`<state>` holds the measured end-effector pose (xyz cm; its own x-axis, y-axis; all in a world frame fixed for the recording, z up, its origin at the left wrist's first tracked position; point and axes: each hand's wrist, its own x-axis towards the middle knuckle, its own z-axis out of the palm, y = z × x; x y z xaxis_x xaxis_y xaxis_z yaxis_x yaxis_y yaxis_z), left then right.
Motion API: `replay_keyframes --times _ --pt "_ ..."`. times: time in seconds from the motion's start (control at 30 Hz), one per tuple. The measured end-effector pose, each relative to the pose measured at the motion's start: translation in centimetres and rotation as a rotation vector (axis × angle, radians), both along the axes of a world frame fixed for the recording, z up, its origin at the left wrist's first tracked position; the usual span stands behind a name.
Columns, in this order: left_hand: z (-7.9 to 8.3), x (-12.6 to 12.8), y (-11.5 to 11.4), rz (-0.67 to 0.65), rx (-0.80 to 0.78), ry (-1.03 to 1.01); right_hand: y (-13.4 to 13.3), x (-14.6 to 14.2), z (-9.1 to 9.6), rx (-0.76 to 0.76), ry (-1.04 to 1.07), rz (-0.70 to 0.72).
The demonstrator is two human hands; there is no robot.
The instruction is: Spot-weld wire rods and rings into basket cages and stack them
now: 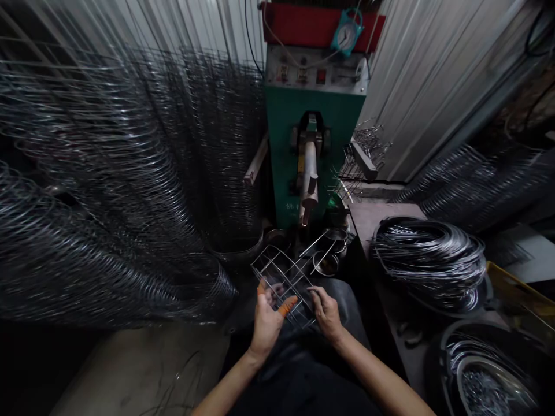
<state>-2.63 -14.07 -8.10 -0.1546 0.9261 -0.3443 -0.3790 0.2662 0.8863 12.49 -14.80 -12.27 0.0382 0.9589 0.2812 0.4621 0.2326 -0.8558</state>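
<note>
I hold a small wire grid frame (pixel 284 273) over my lap, its far end pointing toward the machine. My left hand (pixel 266 320) grips its near left edge, with orange finger covers on the thumb and a fingertip. My right hand (pixel 326 312) pinches the frame's near right edge. A green welding machine (pixel 310 133) with a metal arm (pixel 309 179) stands just beyond the frame.
Large stacks of wire rings (pixel 99 190) fill the left side. A coil of wire hoops (pixel 429 257) lies on a table at the right, with more rings in a round bin (pixel 489 375). A teal clock (pixel 347 32) sits on the machine's red top. Small metal bowls (pixel 326 263) lie below the arm.
</note>
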Motion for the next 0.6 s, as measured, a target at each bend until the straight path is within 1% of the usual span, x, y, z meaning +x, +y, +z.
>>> replay_keyframes --times 0.03,0.1,0.13,0.17,0.2,0.27,0.3,0.33,0.37,0.4,0.47,0.53,0.57,0.6 --pt "-0.1 0.1 0.2 -0.007 0.000 -0.011 0.1 0.0 0.1 -0.009 -0.014 0.022" --pt "-0.4 0.1 0.7 -0.004 0.006 -0.026 0.4 0.6 0.6 -0.009 -0.088 0.114" --pt "-0.5 0.0 1.0 -0.004 0.004 -0.045 0.8 1.2 1.2 0.009 -0.145 0.149" --pt "-0.6 0.0 1.2 -0.003 0.004 -0.061 1.3 2.0 2.0 0.043 -0.203 0.148" --pt "-0.7 -0.1 1.4 -0.006 0.008 -0.069 2.1 3.0 3.0 0.094 -0.254 0.102" --pt "-0.7 -0.1 1.6 -0.015 0.020 -0.080 4.3 5.2 5.4 0.212 -0.330 -0.076" --pt "-0.7 -0.1 1.6 -0.016 0.025 -0.088 5.7 6.3 6.5 0.260 -0.369 -0.142" --pt "-0.6 0.0 1.7 -0.015 0.028 -0.099 7.2 7.1 7.5 0.288 -0.423 -0.148" --pt "-0.5 0.2 1.7 -0.011 0.032 -0.114 8.8 7.8 8.3 0.294 -0.483 -0.106" --pt "-0.4 0.3 1.9 -0.006 0.036 -0.129 10.4 8.3 8.8 0.275 -0.541 -0.020" --pt "-0.1 0.7 2.4 0.006 0.034 -0.149 13.0 8.8 9.1 0.173 -0.601 0.211" --pt "0.2 0.9 3.3 0.013 0.032 -0.159 14.8 8.9 8.8 0.050 -0.551 0.401" --pt "0.5 1.0 3.9 0.014 0.032 -0.162 15.3 8.9 8.6 0.011 -0.497 0.446" --pt "0.7 1.0 4.5 0.011 0.031 -0.163 15.6 8.8 8.4 -0.004 -0.440 0.455"
